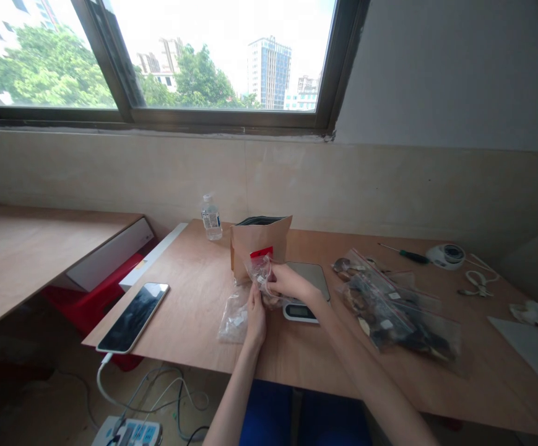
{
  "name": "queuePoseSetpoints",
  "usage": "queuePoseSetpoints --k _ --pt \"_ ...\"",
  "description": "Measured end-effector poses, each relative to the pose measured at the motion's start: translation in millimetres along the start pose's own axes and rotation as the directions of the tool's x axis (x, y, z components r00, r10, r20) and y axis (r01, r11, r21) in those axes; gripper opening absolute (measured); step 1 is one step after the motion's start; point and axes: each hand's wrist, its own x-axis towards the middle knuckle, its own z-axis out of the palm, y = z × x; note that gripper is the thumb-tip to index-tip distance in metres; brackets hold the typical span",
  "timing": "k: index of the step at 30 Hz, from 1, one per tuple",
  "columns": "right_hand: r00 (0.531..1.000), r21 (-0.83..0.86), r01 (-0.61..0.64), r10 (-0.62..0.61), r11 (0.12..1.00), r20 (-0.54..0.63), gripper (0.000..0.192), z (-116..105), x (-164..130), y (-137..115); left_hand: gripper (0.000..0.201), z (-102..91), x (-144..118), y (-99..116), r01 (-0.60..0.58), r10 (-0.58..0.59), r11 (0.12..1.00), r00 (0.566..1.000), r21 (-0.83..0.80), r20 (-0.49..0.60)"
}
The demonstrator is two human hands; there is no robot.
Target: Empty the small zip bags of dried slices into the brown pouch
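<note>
Already both hands are on one small clear bag (262,272): the left hand (255,319) pinches its lower part and the right hand (287,282) grips its top, just in front of the kraft pouch (259,248). Several filled bags (389,306) lie right (apparently sealed); another flat bag (234,319) waits.

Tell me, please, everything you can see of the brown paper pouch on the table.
The pouch is brown kraft paper with a dark lining at its open top and a red label low on its front. It stands upright on the table, behind a clear bag held in both hands, left of the scale and right of the bottle.
</note>
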Motion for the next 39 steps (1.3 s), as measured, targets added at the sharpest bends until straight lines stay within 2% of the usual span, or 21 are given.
queuePoseSetpoints --k 4,11,15,19,22,29,34,35,37,39 --pt "0.997 -0.008 0.064 -0.064 0.998 0.04 0.012 0 -4 2 0.043 -1.2 1 -2 -0.013 0.014 1.0 1.0 -0.024 0.025" --pt "0.994 -0.006 0.04 -0.04 0.999 0.106 0.019 1 -6 3 0.042 -3.9 2 -5 -0.019 0.019 0.999 1.0 -0.026 -0.011" --pt "0.998 0.04 0.023 -0.025 0.999 0.05 0.019 -3 -6 -1 0.041 -0.7 0 1 -0.018 0.018 1.0 1.0 -0.018 0.0" --pt "0.999 0.063 0.022 -0.02 0.998 -0.029 0.016 -6 -6 -2 0.038 4.0 0 7 0.038 -0.041 0.994 0.999 -0.102 -0.031" --pt "0.999 0.057 0.003 -0.001 0.998 -0.04 0.015 -10 -6 -4 0.034 5.7 -1 10 0.07 -0.077 0.987 0.996 -0.148 -0.041" --pt "0.996 0.078 0.017 -0.01 0.997 -0.087 0.01 -32 -12 -15 0.043 6.7 -6 16 0.113 -0.114 0.992 0.993 -0.061 -0.011" --pt "0.996 0.298 0.051 -0.024 0.953 -0.091 0.009 -59 -16 -18 0.045 5.4 -6 18 0.097 -0.096 0.995 0.995 -0.028 0.026" --pt "0.992 0.359 0.085 -0.044 0.929 -0.119 0.011 -64 -13 -19 0.044 5.0 -6 18 0.098 -0.097 0.995 0.995 -0.022 0.021" --pt "0.966 0.436 0.184 -0.08 0.881 -0.247 0.016 -73 -3 -23 0.044 4.7 -5 18 0.11 -0.11 0.994 0.994 -0.018 0.008" --pt "0.905 0.417 0.285 -0.098 0.863 -0.414 0.017 -78 13 -28 0.043 4.7 -5 18 0.127 -0.127 0.991 0.992 -0.03 -0.004"
